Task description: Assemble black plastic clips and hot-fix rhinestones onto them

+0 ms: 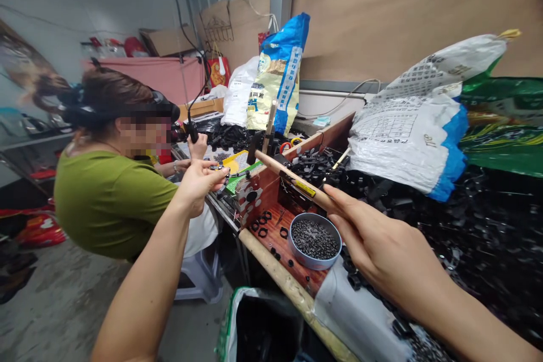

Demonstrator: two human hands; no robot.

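My left hand (199,182) reaches out to the left of the wooden work box (297,249) and pinches a black plastic part (231,176) between its fingertips. My right hand (373,243) is closed round a wooden-handled tool (292,178) that points up and to the left over the box. Just below the tool sits a round metal tin (314,240) full of small dark pieces. Several black rings (262,226) lie loose on the box floor.
A person in a green shirt (106,198) sits at the left, hands on the bench. A heap of black plastic parts (475,232) fills the right, with printed sacks (407,130) on top. A blue and yellow bag (278,76) stands behind. A sack (258,322) gapes below.
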